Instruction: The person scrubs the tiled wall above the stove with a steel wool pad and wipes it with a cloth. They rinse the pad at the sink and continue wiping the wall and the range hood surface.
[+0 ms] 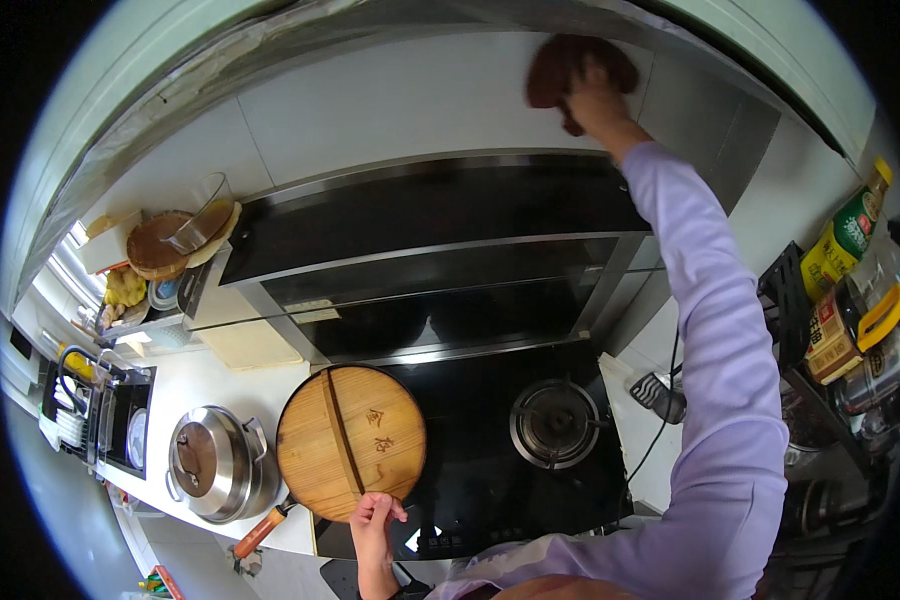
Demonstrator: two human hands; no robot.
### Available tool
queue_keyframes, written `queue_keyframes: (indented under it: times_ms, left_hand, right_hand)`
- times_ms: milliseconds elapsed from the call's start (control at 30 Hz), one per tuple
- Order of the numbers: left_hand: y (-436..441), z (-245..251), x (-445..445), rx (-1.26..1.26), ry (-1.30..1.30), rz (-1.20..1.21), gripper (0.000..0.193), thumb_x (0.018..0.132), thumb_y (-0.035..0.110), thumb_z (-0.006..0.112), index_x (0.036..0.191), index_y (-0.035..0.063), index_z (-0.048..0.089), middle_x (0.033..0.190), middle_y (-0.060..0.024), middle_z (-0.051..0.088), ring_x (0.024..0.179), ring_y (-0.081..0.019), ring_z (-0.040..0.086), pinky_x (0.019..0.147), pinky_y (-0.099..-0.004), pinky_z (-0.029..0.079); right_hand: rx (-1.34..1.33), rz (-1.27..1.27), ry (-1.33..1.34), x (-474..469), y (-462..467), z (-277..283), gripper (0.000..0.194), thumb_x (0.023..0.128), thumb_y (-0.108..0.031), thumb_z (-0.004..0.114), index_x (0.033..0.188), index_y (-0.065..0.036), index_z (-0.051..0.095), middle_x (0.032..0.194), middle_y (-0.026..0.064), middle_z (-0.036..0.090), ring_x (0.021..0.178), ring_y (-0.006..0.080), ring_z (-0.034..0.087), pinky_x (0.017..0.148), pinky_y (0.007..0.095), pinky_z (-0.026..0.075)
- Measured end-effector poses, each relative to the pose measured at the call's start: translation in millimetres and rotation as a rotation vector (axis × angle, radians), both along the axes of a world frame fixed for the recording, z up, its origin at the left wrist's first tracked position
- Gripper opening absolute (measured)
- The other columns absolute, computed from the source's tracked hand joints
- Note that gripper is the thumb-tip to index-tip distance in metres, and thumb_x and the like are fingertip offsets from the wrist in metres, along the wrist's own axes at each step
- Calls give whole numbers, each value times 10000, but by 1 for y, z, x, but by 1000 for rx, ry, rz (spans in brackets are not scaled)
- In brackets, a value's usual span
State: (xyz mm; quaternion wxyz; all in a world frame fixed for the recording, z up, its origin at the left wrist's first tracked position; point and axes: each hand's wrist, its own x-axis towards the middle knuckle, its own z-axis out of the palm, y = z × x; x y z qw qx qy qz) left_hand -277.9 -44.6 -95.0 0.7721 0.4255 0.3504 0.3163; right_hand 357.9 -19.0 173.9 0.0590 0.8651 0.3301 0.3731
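At the top right, my right hand point(598, 97) presses a dark red cloth point(559, 71) against the pale wall panel point(435, 94), above the black range hood point(435, 199). Both hand and cloth are slightly blurred. My left hand point(373, 517) hovers over or rests on the near edge of a round wooden lid point(307, 442); contact is hard to judge. Its fingers are curled in, and nothing shows in them. The lid bears carved writing and covers a pan, whose wooden handle point(260, 531) points toward the lower left.
A gas burner point(555, 424) sits on the right of the black cooktop point(465, 450). Left of the pan stands a lidded steel pot point(229, 480), with a sink point(139, 442) beyond. Bottles point(844, 232) crowd a rack at right. A slotted spatula point(656, 397) and black cord point(654, 442) lie nearby.
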Motion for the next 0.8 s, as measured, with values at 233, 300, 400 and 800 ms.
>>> queue_keyframes:
  times_ms: [233, 300, 400, 800]
  left_hand:
    - [-18, 9, -4, 30, 35, -37, 152, 911, 133, 544, 811, 18, 549, 697, -82, 583, 614, -166, 554, 605, -269, 456]
    - [-18, 10, -11, 40, 30, -34, 142, 908, 125, 544, 814, 18, 553, 701, -82, 587, 623, -163, 558, 610, -268, 459]
    - [-12, 8, -25, 33, 1, -11, 138, 905, 122, 548, 813, 19, 554, 701, -79, 587, 628, -158, 558, 612, -265, 460]
    - [21, -4, -90, 37, 3, 134, 140, 903, 116, 551, 809, 13, 535, 699, -90, 575, 614, -176, 546, 596, -279, 454]
  right_hand:
    - [535, 34, 250, 2, -61, 38, 410, 805, -190, 595, 1165, 1, 550, 1273, 241, 485, 1062, 367, 562, 890, 452, 464]
    - [543, 94, 324, -46, -29, 38, 353, 766, -220, 637, 1047, -10, 605, 1165, 226, 564, 988, 345, 604, 822, 452, 490]
    - [394, 377, 171, -125, 38, 27, 270, 718, -244, 676, 900, -47, 642, 1018, 184, 632, 920, 321, 625, 745, 446, 505]
    - [-297, 855, 191, -330, 285, -54, 222, 838, -103, 519, 972, -19, 674, 1087, 150, 606, 1073, 326, 558, 846, 453, 482]
